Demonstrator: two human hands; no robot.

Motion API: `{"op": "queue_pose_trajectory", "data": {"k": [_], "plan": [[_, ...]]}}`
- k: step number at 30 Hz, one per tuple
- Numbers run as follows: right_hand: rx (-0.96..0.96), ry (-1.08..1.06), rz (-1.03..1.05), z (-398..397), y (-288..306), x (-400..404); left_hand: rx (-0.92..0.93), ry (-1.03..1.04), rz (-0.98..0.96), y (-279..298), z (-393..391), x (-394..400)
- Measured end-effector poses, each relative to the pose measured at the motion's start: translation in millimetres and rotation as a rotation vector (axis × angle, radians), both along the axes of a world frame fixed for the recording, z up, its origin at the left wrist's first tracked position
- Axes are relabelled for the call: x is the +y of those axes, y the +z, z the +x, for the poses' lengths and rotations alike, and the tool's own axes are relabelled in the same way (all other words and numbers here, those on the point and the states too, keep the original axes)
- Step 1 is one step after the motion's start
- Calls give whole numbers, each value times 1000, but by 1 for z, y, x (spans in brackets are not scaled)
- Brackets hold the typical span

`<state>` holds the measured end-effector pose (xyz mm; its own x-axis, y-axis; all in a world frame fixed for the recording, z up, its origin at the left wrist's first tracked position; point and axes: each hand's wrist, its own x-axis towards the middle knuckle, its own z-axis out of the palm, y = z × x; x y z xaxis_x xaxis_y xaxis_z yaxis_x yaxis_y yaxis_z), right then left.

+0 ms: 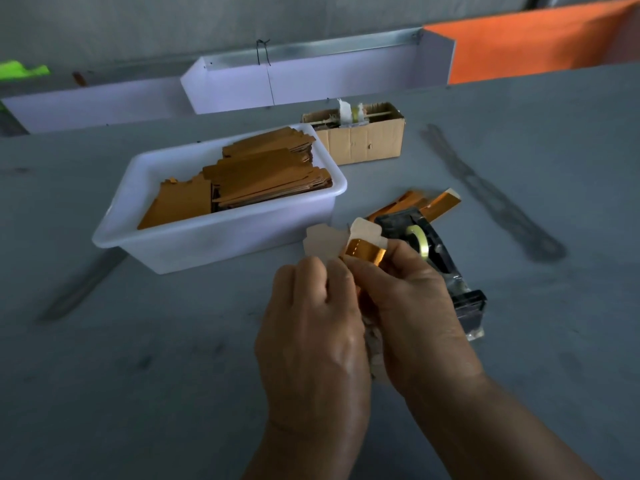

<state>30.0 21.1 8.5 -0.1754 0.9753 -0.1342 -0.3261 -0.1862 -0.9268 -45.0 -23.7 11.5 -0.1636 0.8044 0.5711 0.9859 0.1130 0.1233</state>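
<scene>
Grip first: left hand [311, 323] and right hand [412, 306] both curl their fingers round the gold carton [363, 252], held over the counter [138, 358] between them. Its long axis runs away from the person, open pale flaps pointing toward the white tub [221, 244]. The tape dispenser [440, 258] lies just beyond the right hand, likely the nearer one for taping

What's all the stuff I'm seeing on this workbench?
table: one, grey, under everything.
tub: one, white, on the table.
flat cartons: one stack, gold-brown, inside the tub.
cardboard box: one, brown, behind the tub.
tape dispenser: one, black, right of the tub.
folded cartons: a few, gold, behind the dispenser.
small carton: one, gold outside, pale inside, held above the table.
left hand: one, gripping the small carton.
right hand: one, pinching the small carton.
</scene>
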Motion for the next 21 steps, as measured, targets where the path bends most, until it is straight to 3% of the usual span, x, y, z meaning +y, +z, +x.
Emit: {"op": "queue_pose_trajectory", "data": {"k": [4, 8, 9, 11, 14, 15, 17, 21], "plan": [[-36, 23, 24, 4, 2, -6, 35, 0, -89, -6, 10, -8], [-178, -15, 58, 7, -1, -9, -3, -89, -22, -15, 1, -10], [-176, -20, 39, 8, -2, -9, -108, -129, -14, -14, -3, -11], [-133, 8, 1, 10, 0, -9, -499, -132, -11, -4, -14, -11], [-100, 25, 18, 13, 4, -9, -1143, -136, -235, 4, -32, -8], [-73, 34, 15, 14, 4, -9, -1272, -171, -312, 7, -36, -9], [-23, 60, 3, 17, 5, -8, -1262, -238, -362, 13, -39, -11], [-58, 107, 0, 27, 6, 0, -969, -225, -259, 11, -31, -11]]}}
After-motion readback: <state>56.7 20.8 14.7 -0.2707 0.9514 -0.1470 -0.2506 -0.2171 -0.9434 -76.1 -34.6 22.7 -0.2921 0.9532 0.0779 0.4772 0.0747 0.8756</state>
